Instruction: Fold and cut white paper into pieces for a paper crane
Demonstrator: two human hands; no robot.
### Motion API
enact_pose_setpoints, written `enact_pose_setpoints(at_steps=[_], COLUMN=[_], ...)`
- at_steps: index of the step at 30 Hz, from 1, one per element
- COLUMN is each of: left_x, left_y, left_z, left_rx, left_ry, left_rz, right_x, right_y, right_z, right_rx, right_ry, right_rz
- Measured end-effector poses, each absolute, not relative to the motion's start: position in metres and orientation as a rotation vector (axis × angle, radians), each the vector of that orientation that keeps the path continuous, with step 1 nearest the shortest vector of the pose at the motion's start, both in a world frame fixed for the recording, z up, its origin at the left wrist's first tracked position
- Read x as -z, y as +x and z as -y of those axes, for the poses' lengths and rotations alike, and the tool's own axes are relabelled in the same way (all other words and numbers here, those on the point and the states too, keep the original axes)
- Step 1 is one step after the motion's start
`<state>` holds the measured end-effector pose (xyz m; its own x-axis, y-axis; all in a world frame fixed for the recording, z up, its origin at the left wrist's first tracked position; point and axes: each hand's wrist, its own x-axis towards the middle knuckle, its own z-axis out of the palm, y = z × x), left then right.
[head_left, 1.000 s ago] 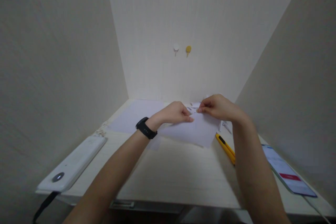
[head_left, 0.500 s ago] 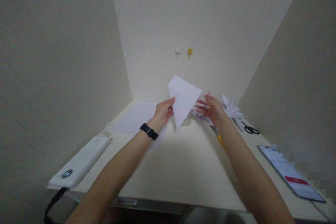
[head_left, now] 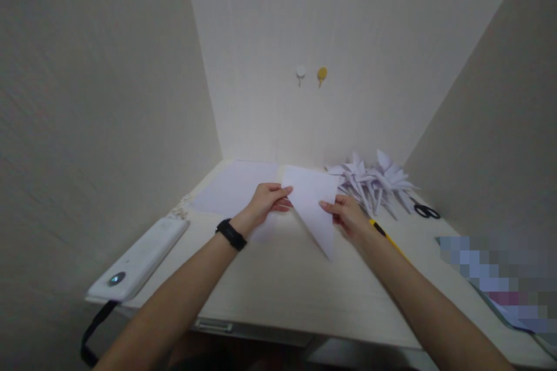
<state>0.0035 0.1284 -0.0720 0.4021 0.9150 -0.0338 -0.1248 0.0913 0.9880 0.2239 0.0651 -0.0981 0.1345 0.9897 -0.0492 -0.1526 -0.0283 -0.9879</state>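
**A:** so what's the setup on the desk (head_left: 278,284) right now?

**B:** I've got a folded white paper triangle (head_left: 314,208) lying flat near the middle, point aimed back at me. My left hand (head_left: 265,203) is pinched on its left corner, fingers closed over the edge. My right hand (head_left: 346,215) is clamped on its right edge, thumb on top.

**A:** much room to move?

**B:** Plenty on my side of the triangle, bare desk all the way to the front edge. Walls box it in on the left, back and right. Left of the triangle there's a flat sheet of paper (head_left: 237,188), partly under my left hand. Right of it sits a pile of folded paper shapes (head_left: 374,182), with scissors (head_left: 426,210) just past them.

**A:** anything you can't see properly?

**B:** A yellow cutter (head_left: 387,237) is mostly hidden behind my right forearm. Something far right of the triangle is blurred out and cut off by the frame. A white device (head_left: 139,258) sits on the desk's left edge, its black strap (head_left: 93,333) hanging off.
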Motion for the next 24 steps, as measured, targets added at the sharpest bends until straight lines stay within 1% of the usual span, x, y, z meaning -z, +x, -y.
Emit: enact_pose_setpoints(at_steps=[3, 9, 15, 19, 24], left_x=[0.079, 0.090, 0.093, 0.093, 0.094], left_y=[-0.002, -0.005, -0.004, -0.004, -0.005], left_z=[-0.130, -0.128, -0.129, -0.129, -0.129], left_rx=[-0.874, -0.771, -0.739, -0.689, -0.657], left_ry=[1.288, 1.334, 1.322, 1.322, 1.355], left_rz=[-0.872, -0.834, -0.810, -0.771, -0.744], right_x=[0.106, 0.106, 0.110, 0.114, 0.115], right_y=[0.225, 0.234, 0.239, 0.238, 0.238], right_z=[-0.061, -0.061, -0.062, -0.064, -0.062], right_rx=[-1.232, -1.164, -1.270, -1.267, -1.341], right_ry=[-1.138, -1.196, -1.098, -1.084, -1.078], right_rz=[0.957, 0.989, 1.028, 1.007, 1.075])
